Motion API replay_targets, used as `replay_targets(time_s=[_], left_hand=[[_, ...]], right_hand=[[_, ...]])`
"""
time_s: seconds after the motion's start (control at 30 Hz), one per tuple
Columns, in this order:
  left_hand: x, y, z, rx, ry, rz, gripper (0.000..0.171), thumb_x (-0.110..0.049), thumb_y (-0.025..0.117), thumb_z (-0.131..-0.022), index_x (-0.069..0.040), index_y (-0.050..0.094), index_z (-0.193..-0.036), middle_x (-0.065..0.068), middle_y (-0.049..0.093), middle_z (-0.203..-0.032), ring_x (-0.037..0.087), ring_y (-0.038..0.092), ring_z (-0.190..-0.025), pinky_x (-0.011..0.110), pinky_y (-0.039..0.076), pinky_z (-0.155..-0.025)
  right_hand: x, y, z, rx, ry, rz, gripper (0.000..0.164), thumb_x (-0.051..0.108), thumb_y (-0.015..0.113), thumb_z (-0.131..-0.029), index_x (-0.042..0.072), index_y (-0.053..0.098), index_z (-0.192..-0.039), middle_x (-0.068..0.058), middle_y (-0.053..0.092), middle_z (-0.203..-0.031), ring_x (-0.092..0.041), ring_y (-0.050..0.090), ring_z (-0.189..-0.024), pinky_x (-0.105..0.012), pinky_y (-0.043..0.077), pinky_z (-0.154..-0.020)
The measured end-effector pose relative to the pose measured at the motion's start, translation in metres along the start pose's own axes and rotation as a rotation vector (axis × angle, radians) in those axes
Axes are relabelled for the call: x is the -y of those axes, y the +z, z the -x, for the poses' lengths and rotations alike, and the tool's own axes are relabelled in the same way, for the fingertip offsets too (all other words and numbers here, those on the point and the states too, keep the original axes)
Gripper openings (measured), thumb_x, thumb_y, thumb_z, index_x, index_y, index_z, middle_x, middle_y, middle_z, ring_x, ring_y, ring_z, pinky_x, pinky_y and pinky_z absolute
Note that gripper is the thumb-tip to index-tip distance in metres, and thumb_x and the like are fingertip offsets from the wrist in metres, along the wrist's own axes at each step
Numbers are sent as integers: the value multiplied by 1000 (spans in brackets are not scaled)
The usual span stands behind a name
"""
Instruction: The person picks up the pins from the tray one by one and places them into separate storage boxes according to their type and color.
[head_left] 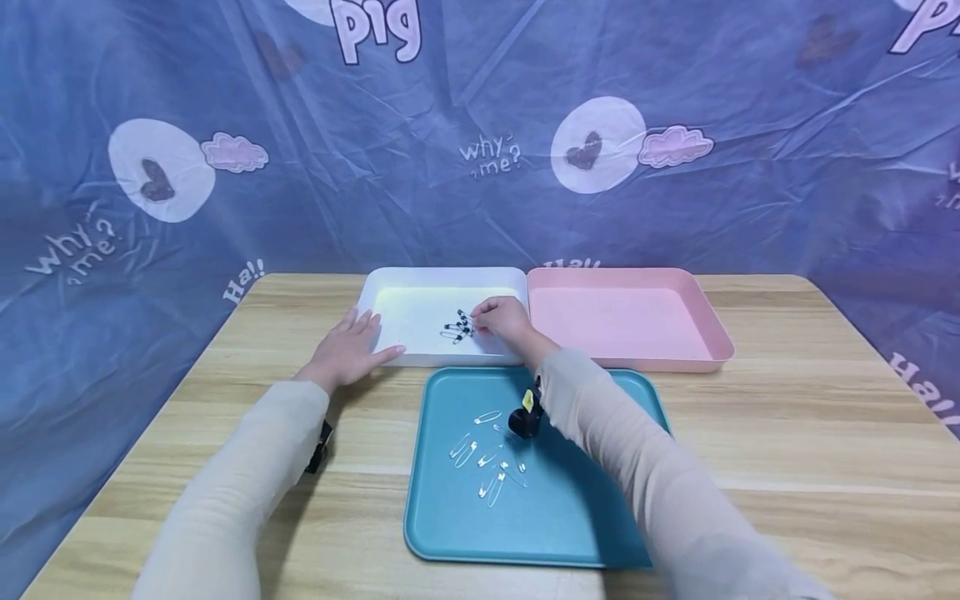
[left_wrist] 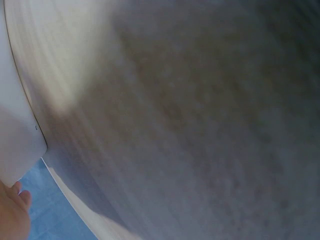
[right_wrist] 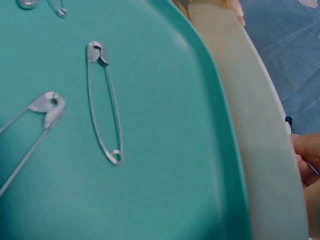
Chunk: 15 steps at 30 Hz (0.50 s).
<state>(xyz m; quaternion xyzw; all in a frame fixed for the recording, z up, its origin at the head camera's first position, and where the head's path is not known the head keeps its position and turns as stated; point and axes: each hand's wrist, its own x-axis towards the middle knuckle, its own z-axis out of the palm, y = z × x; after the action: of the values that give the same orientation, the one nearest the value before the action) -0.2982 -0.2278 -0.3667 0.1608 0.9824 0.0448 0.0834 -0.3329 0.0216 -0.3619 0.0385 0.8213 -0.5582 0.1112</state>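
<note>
"What has your right hand got?"

"My thumb and finger are drawn together in a narrow pinch, and I take it there's a black pin between them: its dark cap pokes out past my fingertips in the right wrist view. Whether its point is fastened I can't tell."

"How does a thing like that handle?"

"Light, I'd judge, hardly any weight at all. The wire should be stiff with a bit of spring, and smooth enough to roll or slip if I pinch it loosely. I wouldn't call it fragile. The cap gives the best hold; I'd stay clear of the pointed arm."

"And around your fingertips?"

"A small pile of black pins right beside them, some crossing others, so one could snag its neighbour. They lie in the white tray, right of its middle. My left hand is spread wide at that tray's left front corner, thumb along the near side, holding nothing."

"Further out?"

"Nearer me is the blue tray, with silver pins scattered on it. They lie flat, so I'd get a fingernail under the cap rather than the thin wire. The pink tray sits just right of the white one. All three rest on the wooden table, and a blue cloth hangs behind."
</note>
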Motion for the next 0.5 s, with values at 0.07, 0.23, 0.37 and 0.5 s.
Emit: replay_targets(time_s=[0.07,0.23,0.37,0.5], left_hand=[[1,1,-1,-1,0,-2,92,-68,17,-80,5,14,-135,20,11,-140,32,-3,-128,41,-1,-103],[2,2,-2,-3,10,-14,91,-68,17,-80,5,15,-134,20,11,-140,32,-2,-128,41,-2,-103],[2,2,-2,-5,13,-8,91,-68,17,-80,5,15,-135,20,11,-140,32,-3,-128,41,-2,-103],[1,2,-1,-11,11,2,90,-68,17,-80,4,16,-135,19,12,-140,32,-2,-128,41,-2,-103]], right_hand=[[-2,1,-2,-6,6,12,12,1,57,-79,-2,65,-89,-9,61,-80,-12,53,-60,-22,46,-56],[-6,6,-9,-13,7,33,11,1,57,-78,0,66,-86,-8,61,-76,-12,53,-59,-21,45,-54],[-7,11,-14,-29,15,53,12,-1,56,-77,0,66,-84,-8,62,-71,-10,53,-55,-19,43,-51],[-7,16,-17,-47,22,60,14,-3,56,-75,0,66,-83,-9,63,-73,-8,53,-53,-18,44,-50]])
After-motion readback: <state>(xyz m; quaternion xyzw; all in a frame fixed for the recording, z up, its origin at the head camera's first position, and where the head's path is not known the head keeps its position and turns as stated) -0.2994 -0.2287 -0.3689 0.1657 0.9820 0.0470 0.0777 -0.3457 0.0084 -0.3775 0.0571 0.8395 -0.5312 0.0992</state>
